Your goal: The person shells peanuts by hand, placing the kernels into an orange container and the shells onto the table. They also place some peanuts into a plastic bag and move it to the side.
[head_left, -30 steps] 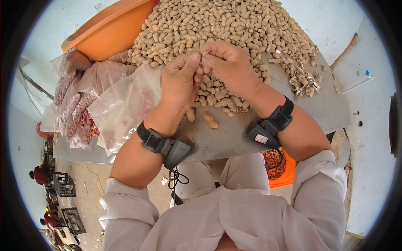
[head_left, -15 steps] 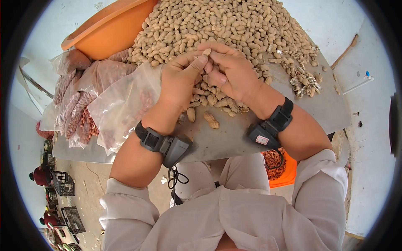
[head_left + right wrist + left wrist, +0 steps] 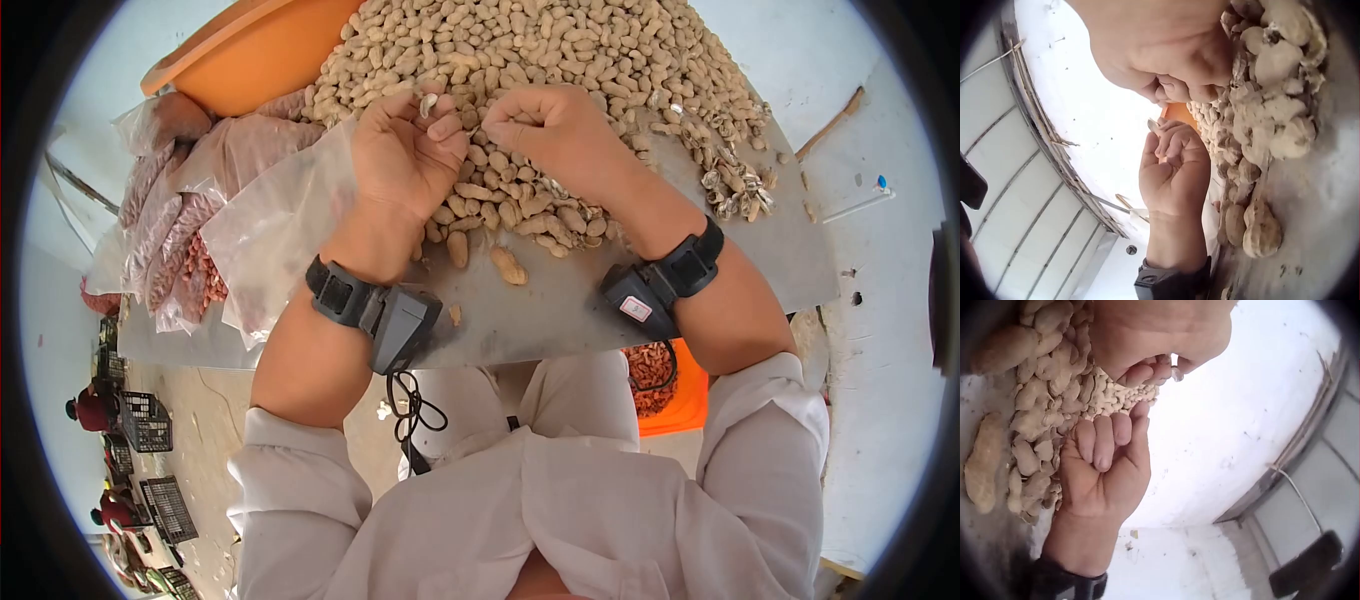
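In the head view, my left hand [image 3: 405,160] is over the near part of the peanut heap, palm turned up. A pale piece of peanut shell [image 3: 428,105] is pinched at its fingertips; in the right wrist view the shell piece [image 3: 1154,125] shows at the thumb tip. My right hand [image 3: 560,130] is just apart from it, back of the hand up, thumb close to the forefinger. From the left wrist view, the right hand [image 3: 1107,472] has its fingers curled toward the palm, with nothing visible in them. Unshelled peanuts [image 3: 500,190] lie under both hands.
A large peanut heap [image 3: 540,50] covers the back of the metal table [image 3: 540,320]. Broken shells [image 3: 735,190] lie at right. On the left are bags of reddish kernels [image 3: 230,160] and an orange basin [image 3: 250,60]. An orange tub [image 3: 690,390] is below the table edge.
The hands were together over a peanut and have now moved apart. The left hand went left with the shell piece; the right hand turned knuckles up. The head view shifted slightly.
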The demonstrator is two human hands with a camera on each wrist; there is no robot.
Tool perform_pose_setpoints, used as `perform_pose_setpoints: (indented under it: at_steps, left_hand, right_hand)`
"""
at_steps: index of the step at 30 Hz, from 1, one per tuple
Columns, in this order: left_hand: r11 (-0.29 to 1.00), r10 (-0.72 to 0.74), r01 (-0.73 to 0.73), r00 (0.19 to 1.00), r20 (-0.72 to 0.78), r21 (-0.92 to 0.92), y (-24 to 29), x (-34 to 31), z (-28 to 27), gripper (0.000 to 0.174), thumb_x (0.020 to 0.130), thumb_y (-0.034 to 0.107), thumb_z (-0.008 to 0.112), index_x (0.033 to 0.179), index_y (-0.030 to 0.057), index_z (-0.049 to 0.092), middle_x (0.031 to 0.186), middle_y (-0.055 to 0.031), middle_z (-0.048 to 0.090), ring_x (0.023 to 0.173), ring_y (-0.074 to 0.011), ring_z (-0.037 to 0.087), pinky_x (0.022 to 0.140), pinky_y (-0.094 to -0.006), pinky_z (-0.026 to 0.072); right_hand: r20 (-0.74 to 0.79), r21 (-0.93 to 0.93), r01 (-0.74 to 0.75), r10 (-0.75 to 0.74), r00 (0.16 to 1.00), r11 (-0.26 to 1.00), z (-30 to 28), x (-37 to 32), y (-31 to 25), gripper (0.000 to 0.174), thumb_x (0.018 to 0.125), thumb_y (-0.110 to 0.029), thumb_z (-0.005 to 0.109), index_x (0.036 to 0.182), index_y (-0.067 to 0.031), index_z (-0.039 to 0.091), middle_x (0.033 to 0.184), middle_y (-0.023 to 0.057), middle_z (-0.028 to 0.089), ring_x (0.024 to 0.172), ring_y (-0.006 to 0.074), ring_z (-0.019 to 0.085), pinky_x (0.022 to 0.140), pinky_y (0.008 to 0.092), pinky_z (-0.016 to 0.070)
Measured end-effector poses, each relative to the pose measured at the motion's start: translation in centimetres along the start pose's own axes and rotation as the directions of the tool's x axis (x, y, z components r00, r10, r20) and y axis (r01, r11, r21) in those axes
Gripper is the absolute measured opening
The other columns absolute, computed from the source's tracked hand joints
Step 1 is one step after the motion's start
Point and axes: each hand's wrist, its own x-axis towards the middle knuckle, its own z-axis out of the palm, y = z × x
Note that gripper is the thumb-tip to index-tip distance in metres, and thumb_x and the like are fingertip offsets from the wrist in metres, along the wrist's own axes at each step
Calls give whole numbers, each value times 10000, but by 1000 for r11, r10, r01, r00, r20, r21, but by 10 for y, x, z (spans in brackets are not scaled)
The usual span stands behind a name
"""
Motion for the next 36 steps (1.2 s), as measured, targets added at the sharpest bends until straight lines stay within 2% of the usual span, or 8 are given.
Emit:
perform_pose_setpoints:
  at_steps: [1,2,7,14,23,26,30,36]
  left_hand:
    - [1000,19,-18,1000,-24,20,0,-1,0,261,841,198,502,936,-42,542,824,-154,545,614,-162,435,568,-261,403]
    - [998,39,-37,998,-49,41,-1,-2,1,263,844,202,506,936,-41,545,824,-152,544,617,-163,435,570,-262,403]
    - [990,67,-52,991,-120,128,-2,-2,5,250,852,216,524,915,-23,557,784,-101,530,595,-152,424,543,-257,379]
    - [978,36,-15,994,-99,209,-5,-2,6,170,864,179,542,888,11,557,695,-26,502,526,-106,375,463,-225,297]
    - [947,69,-41,995,-75,318,-11,-4,7,119,860,111,563,932,20,544,717,-13,491,523,-76,350,460,-203,276]
    - [914,93,-53,992,-80,403,-12,-4,9,119,860,106,581,946,27,557,711,14,483,526,-61,352,457,-193,271]
    - [854,44,-6,997,-61,520,-15,-5,8,168,862,106,604,1005,18,590,708,56,473,535,-36,347,454,-177,260]
    - [821,-11,-3,1000,21,570,-18,-11,15,232,829,94,647,1019,-35,612,735,4,559,533,-44,392,459,-175,310]
  right_hand:
    - [30,-242,126,-123,992,962,0,0,-5,234,769,-179,615,936,-16,635,702,80,599,576,172,548,528,290,446]
    - [126,-336,12,32,991,942,-5,-2,-13,222,758,-169,593,945,-62,644,775,130,630,709,235,606,653,346,483]
    - [245,-699,108,95,965,707,0,-5,-13,260,776,-125,531,1015,-98,629,872,147,637,826,310,610,737,411,483]
    - [270,-738,69,201,941,671,2,-5,-18,328,758,-77,528,1067,-143,618,922,146,639,868,312,613,748,418,486]
    - [221,-722,124,58,973,681,1,-4,1,173,804,-129,537,955,-86,611,826,152,630,805,338,601,690,428,473]
    - [21,-551,142,-156,987,822,0,2,12,135,813,-137,547,917,-71,603,798,151,619,759,319,600,675,399,473]
    - [-95,-177,64,-81,992,982,-2,2,5,149,847,-141,551,942,-35,597,800,97,628,738,195,601,675,312,472]
    - [-129,203,90,-65,989,975,2,0,0,176,878,-129,530,976,-2,602,835,37,630,765,93,562,675,237,457]
